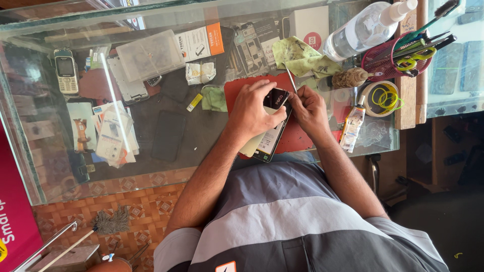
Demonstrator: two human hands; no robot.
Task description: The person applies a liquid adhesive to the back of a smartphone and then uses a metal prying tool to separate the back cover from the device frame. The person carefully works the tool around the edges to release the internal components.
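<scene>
My left hand (252, 111) is shut on a smartphone (272, 138), holding it over a red work mat (233, 90) on the glass counter (201, 151). The phone's dark top end shows between my fingers, and its lighter body sticks out below my palm. At the phone's top edge, my right hand (308, 108) pinches a thin metal tool (291, 79) whose shaft points up and away from it. The two hands touch over the phone.
Right of the mat stand a clear spray bottle (360, 27), a pink mesh holder of pens and scissors (388, 58), a tape roll (380, 98), a small glue tube (352, 126) and a brush (350, 78). A green cloth (302, 58) lies behind. Phones, boxes and cards sit under the glass at left.
</scene>
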